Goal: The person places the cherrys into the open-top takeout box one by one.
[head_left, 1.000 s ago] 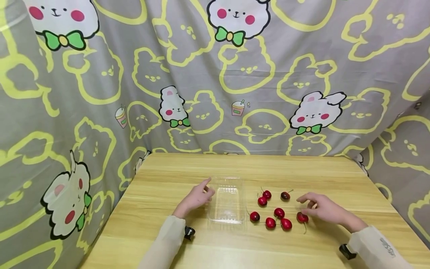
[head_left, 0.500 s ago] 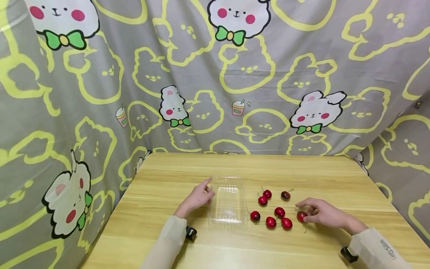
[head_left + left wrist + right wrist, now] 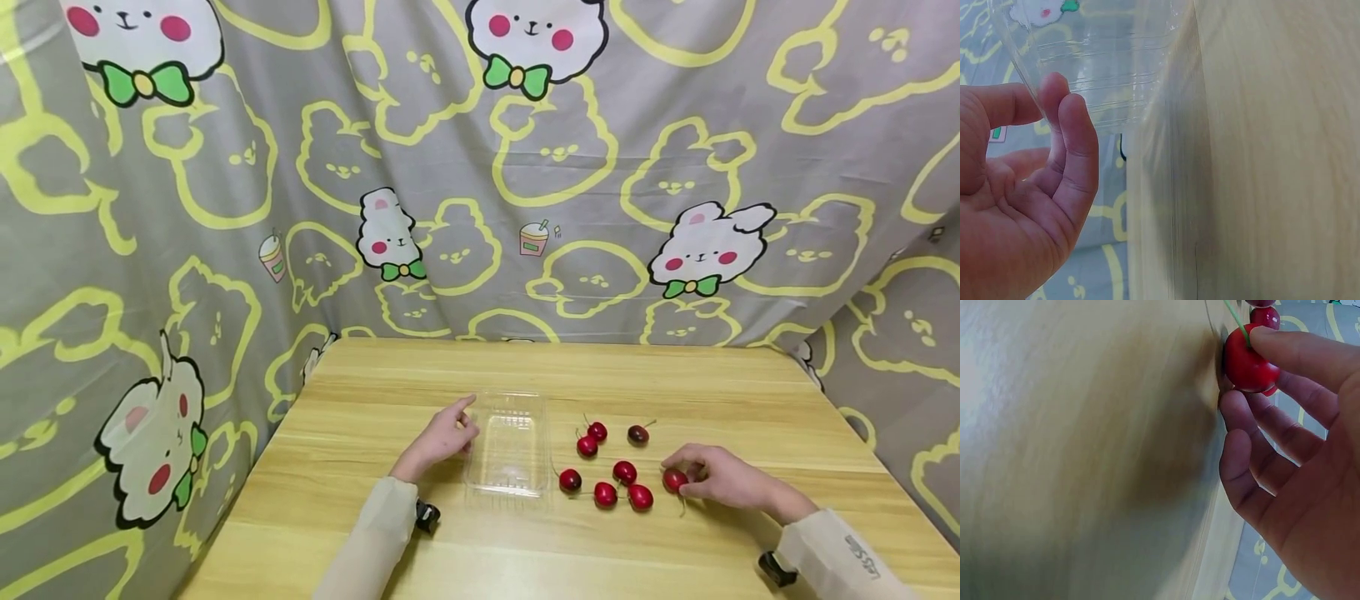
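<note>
Right, your right hand (image 3: 723, 477) has the round, glossy red cherry with a thin green stem (image 3: 673, 481) pinched, thumb on its skin beside the stem and fingers curled in round the far side; whether it sits on the wood or a hair above, I can't tell. That's the outermost fruit on your right, its stem pointing back towards you. Over on the other side, your left hand (image 3: 442, 437) has the near-side wall of the clear, rectangular plastic container (image 3: 512, 450) between thumb and fingers, a narrow grip, index stretched along the rim towards the far corner. The container stands upright on the pale, wood-grained table (image 3: 420, 375), and between it and your right hand lie seven other dark-red cherries (image 3: 625, 472): two close together towards the back, one apart to their right, three clustered nearer you, and one just beside the container. Behind it all hangs a grey curtain printed with yellow outlines and white cartoon animals (image 3: 450, 167).
</note>
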The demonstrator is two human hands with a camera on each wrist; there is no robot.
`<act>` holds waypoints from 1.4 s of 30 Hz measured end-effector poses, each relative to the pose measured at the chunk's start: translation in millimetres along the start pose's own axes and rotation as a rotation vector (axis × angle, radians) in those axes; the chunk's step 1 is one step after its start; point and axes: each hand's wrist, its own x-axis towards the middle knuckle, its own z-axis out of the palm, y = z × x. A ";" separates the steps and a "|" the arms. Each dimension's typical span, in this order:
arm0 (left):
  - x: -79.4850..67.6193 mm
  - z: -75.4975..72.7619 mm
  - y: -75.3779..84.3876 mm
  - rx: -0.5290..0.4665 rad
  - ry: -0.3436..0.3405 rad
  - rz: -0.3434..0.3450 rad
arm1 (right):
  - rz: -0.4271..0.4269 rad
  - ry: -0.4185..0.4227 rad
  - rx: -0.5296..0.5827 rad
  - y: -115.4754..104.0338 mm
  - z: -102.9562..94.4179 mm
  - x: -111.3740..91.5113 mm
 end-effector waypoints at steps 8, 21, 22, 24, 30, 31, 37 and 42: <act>-14.1 -3.2 28.6 -0.029 -0.015 -0.010 | 0.009 0.031 -0.020 -8.1 -6.6 1.0; -14.5 -0.7 28.9 -0.052 -0.018 -0.008 | -0.043 0.109 -0.063 -33.8 -17.1 13.7; -14.6 -0.4 28.6 -0.055 -0.020 -0.008 | -0.036 0.109 -0.067 -36.4 -17.4 15.6; -14.7 -0.1 28.2 -0.058 -0.021 -0.009 | -0.016 0.112 -0.066 -41.8 -17.2 19.7; -7.4 2.0 15.0 -0.062 -0.020 -0.012 | 0.033 0.108 -0.047 -57.5 -15.3 34.6; -4.6 2.8 9.6 -0.065 -0.021 -0.015 | 0.039 0.105 -0.040 -59.8 -14.5 37.2; 3.9 6.5 -10.9 -0.078 -0.022 -0.031 | 0.038 0.095 -0.005 -71.9 -9.6 52.2; 4.6 7.4 -11.1 -0.085 -0.024 -0.034 | 0.026 0.087 0.007 -81.8 -4.8 65.0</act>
